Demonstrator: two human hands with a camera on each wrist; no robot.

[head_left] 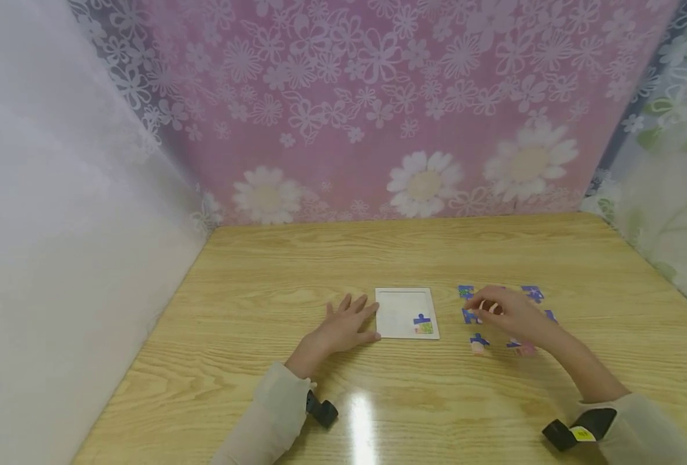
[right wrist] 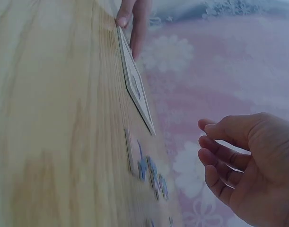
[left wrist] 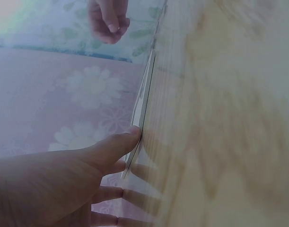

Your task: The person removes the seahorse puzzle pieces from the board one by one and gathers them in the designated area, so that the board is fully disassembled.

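Observation:
A square white puzzle tray (head_left: pixel 394 316) lies on the table, with one blue, green and pink jigsaw piece (head_left: pixel 423 325) in its lower right corner. My left hand (head_left: pixel 340 328) lies spread at the tray's left side, thumb and fingertips touching the edge. In the left wrist view the thumb (left wrist: pixel 130 135) presses that rim. My right hand (head_left: pixel 509 313) hovers over several loose jigsaw pieces (head_left: pixel 479 344) right of the tray. Its fingers are loosely bent, and the right wrist view shows nothing between thumb and fingers. The hand partly hides some of the pieces.
The wooden table (head_left: pixel 285 258) ends at a pink flowered curtain (head_left: pixel 332 161) at the back. A pale wall (head_left: pixel 76 213) rises on the left, and a light patterned covering (head_left: pixel 675 213) on the right. Black wrist cameras sit on both forearms.

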